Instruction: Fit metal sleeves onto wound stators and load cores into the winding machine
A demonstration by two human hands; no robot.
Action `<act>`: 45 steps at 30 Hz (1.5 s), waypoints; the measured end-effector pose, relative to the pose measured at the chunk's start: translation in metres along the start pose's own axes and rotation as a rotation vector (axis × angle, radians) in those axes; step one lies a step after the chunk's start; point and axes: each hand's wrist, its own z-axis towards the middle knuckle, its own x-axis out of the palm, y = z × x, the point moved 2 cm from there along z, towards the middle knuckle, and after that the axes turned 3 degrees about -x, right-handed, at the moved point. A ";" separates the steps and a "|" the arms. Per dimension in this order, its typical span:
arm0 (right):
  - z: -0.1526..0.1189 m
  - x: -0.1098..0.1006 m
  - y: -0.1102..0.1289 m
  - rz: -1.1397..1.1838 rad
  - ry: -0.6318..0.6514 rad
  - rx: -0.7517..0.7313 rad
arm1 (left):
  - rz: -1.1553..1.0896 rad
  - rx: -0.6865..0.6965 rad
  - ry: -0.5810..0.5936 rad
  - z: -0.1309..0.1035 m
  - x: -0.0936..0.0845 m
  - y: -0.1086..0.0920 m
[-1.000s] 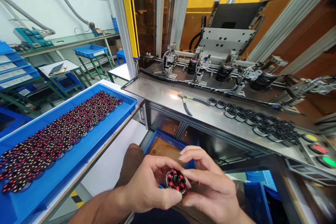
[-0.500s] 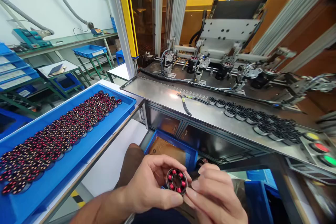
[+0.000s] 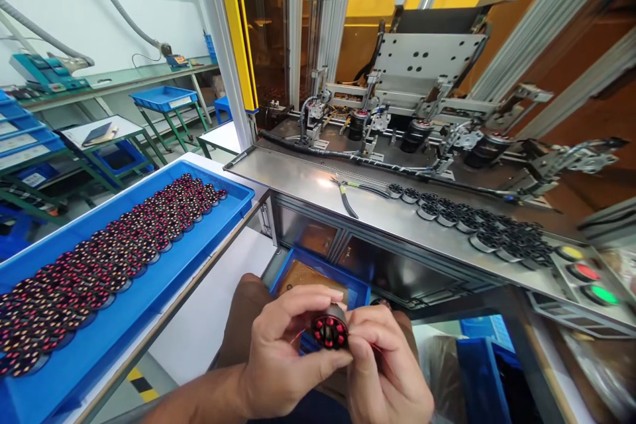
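Note:
A motor stator (image 3: pixel 330 331), a dark ring with red wire coils around its inside, is gripped between the thumb and fingers of my left hand (image 3: pixel 293 344). Its coil side faces me, tilted slightly downward. At the stator's right edge, my right hand (image 3: pixel 382 358) has its fingers closed in a pinch. A thin red wire (image 3: pixel 377 346) shows by those fingers, and another red strand shows near my left palm. The exact grip of the right fingertips is partly hidden.
To the left, a blue tray (image 3: pixel 199 245) holds rows of wound stators (image 3: pixel 124 245). Pliers (image 3: pixel 348 195) and several unwound black cores (image 3: pixel 467 218) lie on the metal ledge (image 3: pixel 288 172). Behind stands a winding machine (image 3: pixel 417 99). Buttons (image 3: pixel 599 293) sit at right; a blue bin (image 3: pixel 365 295) stands below.
The stator has turned in my left hand, so its outer wall now shows on top. My right hand has moved left and closer in. The view has shifted slightly.

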 end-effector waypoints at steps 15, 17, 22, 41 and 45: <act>0.014 -0.014 -0.009 -0.227 0.098 -0.093 | -0.354 -0.415 0.253 0.010 -0.010 0.018; 0.015 -0.013 -0.008 -0.213 0.082 -0.076 | -0.379 -0.409 0.252 0.010 -0.010 0.019; 0.020 -0.010 -0.008 -0.106 0.090 0.086 | -0.351 -0.285 0.246 0.011 -0.013 0.009; 0.019 -0.018 -0.004 -0.099 0.170 -0.096 | -0.387 -0.402 0.212 0.004 -0.004 0.017; 0.008 -0.010 -0.015 0.111 0.125 0.244 | -0.026 -0.039 0.153 0.007 -0.009 0.009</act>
